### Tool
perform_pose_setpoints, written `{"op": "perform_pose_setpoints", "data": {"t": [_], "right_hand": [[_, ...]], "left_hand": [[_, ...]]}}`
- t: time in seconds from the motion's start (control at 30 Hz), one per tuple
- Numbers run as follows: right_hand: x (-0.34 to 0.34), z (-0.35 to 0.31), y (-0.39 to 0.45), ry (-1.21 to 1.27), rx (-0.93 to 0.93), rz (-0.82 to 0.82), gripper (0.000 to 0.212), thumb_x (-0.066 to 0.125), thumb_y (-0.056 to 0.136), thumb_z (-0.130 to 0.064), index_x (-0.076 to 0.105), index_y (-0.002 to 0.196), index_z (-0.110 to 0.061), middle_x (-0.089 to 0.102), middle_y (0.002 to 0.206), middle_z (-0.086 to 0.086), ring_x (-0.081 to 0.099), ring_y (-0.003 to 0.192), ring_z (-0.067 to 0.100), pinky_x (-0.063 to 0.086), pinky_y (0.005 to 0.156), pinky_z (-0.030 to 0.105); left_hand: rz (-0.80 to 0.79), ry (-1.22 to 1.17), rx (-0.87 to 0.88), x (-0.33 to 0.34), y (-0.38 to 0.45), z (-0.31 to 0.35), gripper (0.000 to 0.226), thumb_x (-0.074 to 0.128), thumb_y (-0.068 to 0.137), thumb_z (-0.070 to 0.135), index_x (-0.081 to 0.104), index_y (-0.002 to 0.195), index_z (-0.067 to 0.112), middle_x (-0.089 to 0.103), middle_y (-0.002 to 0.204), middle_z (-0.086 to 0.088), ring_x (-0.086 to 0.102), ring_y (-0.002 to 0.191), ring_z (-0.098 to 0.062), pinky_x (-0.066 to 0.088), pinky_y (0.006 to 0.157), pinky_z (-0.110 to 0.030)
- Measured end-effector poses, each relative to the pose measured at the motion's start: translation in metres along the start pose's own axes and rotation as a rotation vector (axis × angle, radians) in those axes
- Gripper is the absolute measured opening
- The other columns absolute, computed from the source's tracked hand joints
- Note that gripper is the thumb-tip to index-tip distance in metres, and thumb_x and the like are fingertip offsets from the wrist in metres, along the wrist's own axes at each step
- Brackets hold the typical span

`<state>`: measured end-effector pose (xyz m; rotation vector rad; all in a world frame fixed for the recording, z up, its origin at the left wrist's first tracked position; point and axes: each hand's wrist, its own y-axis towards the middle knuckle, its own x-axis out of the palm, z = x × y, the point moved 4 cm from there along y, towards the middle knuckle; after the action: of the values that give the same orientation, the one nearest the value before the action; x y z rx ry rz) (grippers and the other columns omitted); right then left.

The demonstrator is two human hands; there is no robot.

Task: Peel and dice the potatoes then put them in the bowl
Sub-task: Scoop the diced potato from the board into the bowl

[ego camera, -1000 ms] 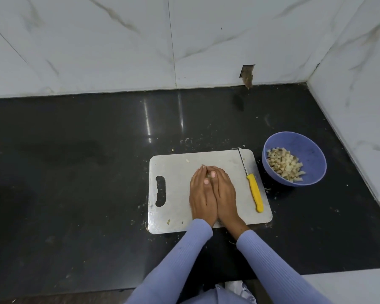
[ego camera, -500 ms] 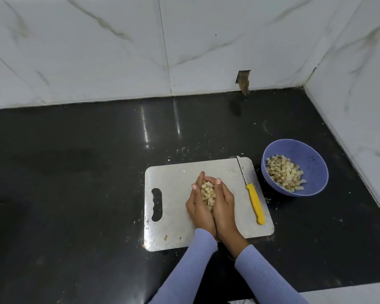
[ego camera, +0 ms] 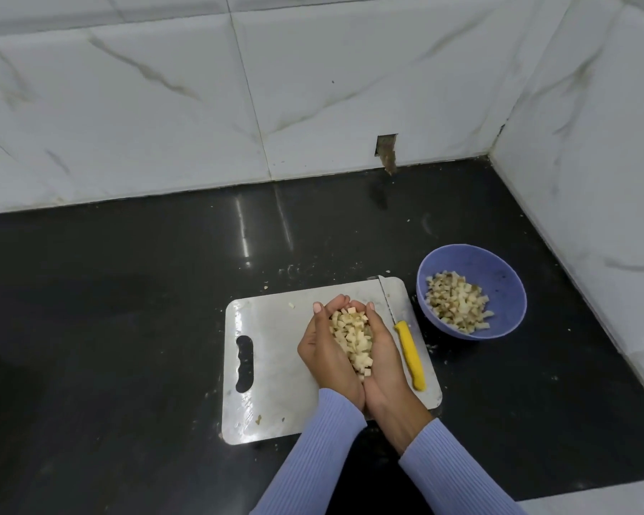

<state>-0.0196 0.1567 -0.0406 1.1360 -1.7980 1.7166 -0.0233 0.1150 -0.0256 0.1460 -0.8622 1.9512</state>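
Last handful of dice up and headed for the bowl!

Both grips, left hand [ego camera: 322, 351] and right hand [ego camera: 382, 360], were cupped together around a heap of diced potato [ego camera: 352, 338] above the cutting board [ego camera: 272, 366]; the bowl [ego camera: 499, 276] on the tabletop [ego camera: 127, 328] already held dice, knife [ego camera: 408, 343] lay idle. Judging by that, only tipping remained. No unpeeled potato showed; palms hid the heap's underside.

Ribbed light-blue long sleeves [ego camera: 313, 455] reach both wrists; fingernails painted pale pink
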Motion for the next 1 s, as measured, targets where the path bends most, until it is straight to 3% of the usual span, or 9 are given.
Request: {"op": "perform_pose_setpoints", "data": {"t": [0.23,0.33,0.4,0.5,0.57,0.67,0.83,0.93,1.0], "right_hand": [[0.025,-0.082,-0.020,0.014,-0.172,-0.056,0.031,0.050,0.094,-0.032,0.065,0.074,-0.015,0.070,0.076,0.002,0.071,0.069,0.018,0.059,0.063,0.031],[0.028,-0.126,-0.021,0.011,-0.274,-0.025,0.030,0.050,0.094,-0.035,0.065,0.077,-0.016,0.070,0.081,0.004,0.070,0.075,0.020,0.056,0.078,0.035],[0.025,-0.152,-0.019,-0.034,-0.348,0.022,0.033,0.050,0.094,-0.037,0.068,0.074,-0.017,0.071,0.084,0.006,0.070,0.081,0.023,0.053,0.082,0.039],[0.020,-0.180,-0.016,-0.210,-0.493,0.112,0.040,0.049,0.094,-0.040,0.071,0.070,-0.017,0.072,0.086,0.009,0.070,0.083,0.027,0.056,0.078,0.042],[0.015,-0.193,-0.014,-0.382,-0.601,0.194,0.038,0.046,0.096,-0.041,0.070,0.080,-0.015,0.073,0.089,0.011,0.071,0.084,0.028,0.057,0.074,0.041],[0.008,-0.204,-0.010,-0.584,-0.691,0.249,0.044,0.041,0.098,-0.043,0.068,0.081,-0.013,0.072,0.090,0.014,0.071,0.084,0.028,0.058,0.073,0.041],[-0.001,-0.215,0.000,-0.776,-0.664,0.165,0.045,0.041,0.099,-0.038,0.068,0.090,-0.004,0.072,0.092,0.014,0.069,0.089,0.027,0.055,0.080,0.040],[-0.004,-0.220,0.004,-0.913,-0.648,0.071,0.034,0.048,0.098,-0.033,0.070,0.095,-0.008,0.072,0.096,0.011,0.068,0.097,0.025,0.052,0.091,0.041],[-0.001,-0.220,0.001,-1.067,-0.682,-0.002,0.028,0.051,0.097,-0.030,0.071,0.098,-0.011,0.073,0.097,0.004,0.067,0.098,0.016,0.052,0.088,0.032]], "left_hand": [[-0.159,-0.055,-0.031,0.081,-0.022,-0.008,0.041,0.048,0.099,0.030,0.071,0.085,-0.001,0.071,0.091,-0.019,0.069,0.083,-0.030,0.057,0.079,-0.041],[-0.219,-0.082,-0.102,0.121,-0.022,-0.024,0.046,0.045,0.099,0.034,0.070,0.080,0.001,0.070,0.081,-0.016,0.067,0.079,-0.031,0.057,0.075,-0.041],[-0.236,-0.098,-0.149,0.143,-0.021,-0.037,0.050,0.044,0.099,0.038,0.070,0.080,0.000,0.069,0.080,-0.017,0.067,0.080,-0.035,0.057,0.078,-0.048],[-0.246,-0.040,-0.162,0.160,-0.014,-0.054,0.060,0.036,0.100,0.045,0.072,0.082,0.000,0.071,0.085,-0.019,0.068,0.085,-0.036,0.054,0.083,-0.054],[-0.288,0.001,-0.176,0.165,-0.011,-0.064,0.070,0.027,0.099,0.053,0.074,0.089,0.002,0.072,0.090,-0.020,0.068,0.091,-0.036,0.053,0.087,-0.052],[-0.359,0.011,-0.234,0.164,-0.010,-0.073,0.083,0.017,0.094,0.066,0.072,0.105,0.004,0.069,0.106,-0.020,0.065,0.102,-0.034,0.050,0.093,-0.048],[-0.497,0.071,-0.210,0.158,-0.005,-0.069,0.090,0.008,0.090,0.069,0.064,0.120,0.006,0.066,0.121,-0.008,0.065,0.103,-0.011,0.046,0.084,-0.025],[-0.572,0.124,-0.186,0.154,-0.002,-0.064,0.091,0.006,0.086,0.073,0.063,0.124,0.012,0.063,0.126,-0.001,0.054,0.117,-0.008,0.031,0.099,-0.028],[-0.613,0.122,-0.203,0.152,-0.002,-0.062,0.092,0.008,0.082,0.076,0.061,0.126,0.015,0.059,0.130,-0.002,0.047,0.126,-0.012,0.026,0.107,-0.034]]}}
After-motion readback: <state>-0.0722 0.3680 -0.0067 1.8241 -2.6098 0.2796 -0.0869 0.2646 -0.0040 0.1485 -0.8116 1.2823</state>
